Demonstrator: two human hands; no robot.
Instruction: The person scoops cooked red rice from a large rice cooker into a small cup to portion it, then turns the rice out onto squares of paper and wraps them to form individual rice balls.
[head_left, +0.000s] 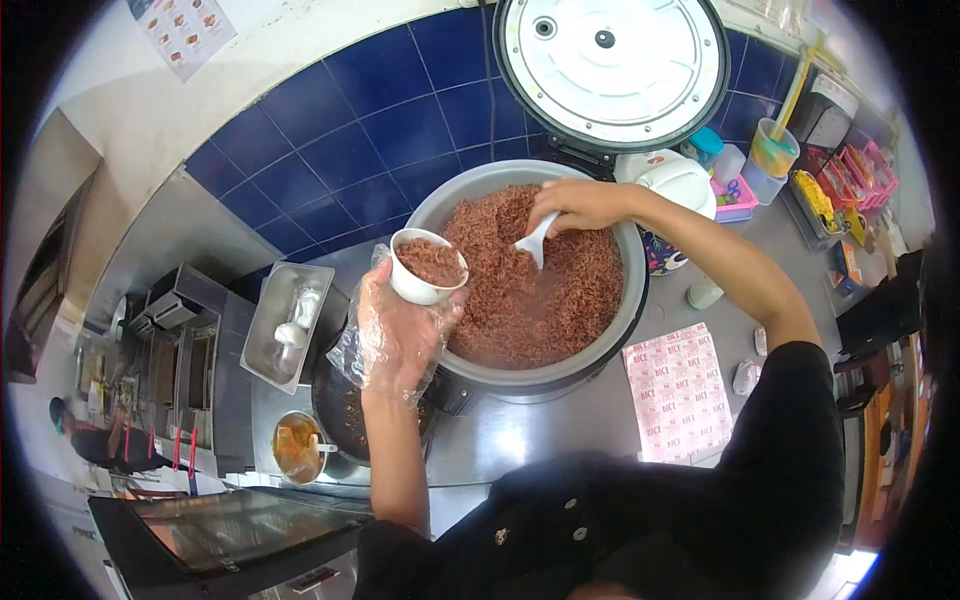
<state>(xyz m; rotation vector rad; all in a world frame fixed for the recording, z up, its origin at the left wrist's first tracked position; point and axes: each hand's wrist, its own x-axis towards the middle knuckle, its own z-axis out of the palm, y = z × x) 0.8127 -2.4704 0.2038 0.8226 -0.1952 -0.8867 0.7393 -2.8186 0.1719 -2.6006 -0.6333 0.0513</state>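
Reddish-brown cooked rice (525, 322) fills much of a large rice cooker (637, 289), whose round lid (637, 82) stands raised behind it. My left hand (401, 330), in a clear plastic glove, holds up a small white bowl (418, 286) at the cooker's left rim. More of the same rice (427, 259) is in the bowl. With my bare right hand (574, 206) I grip a white rice paddle (534, 244) by its handle. The paddle's blade meets the rice near the middle of the pot; the handle's upper end is hidden in my fingers.
Printed wrapping papers (679, 397) lie right of the cooker, near small wrapped bundles (746, 377). To the left are a steel pan (259, 349), a dark wok (341, 409) and a container of orange-brown food (296, 450). Another person (105, 439) stands far left.
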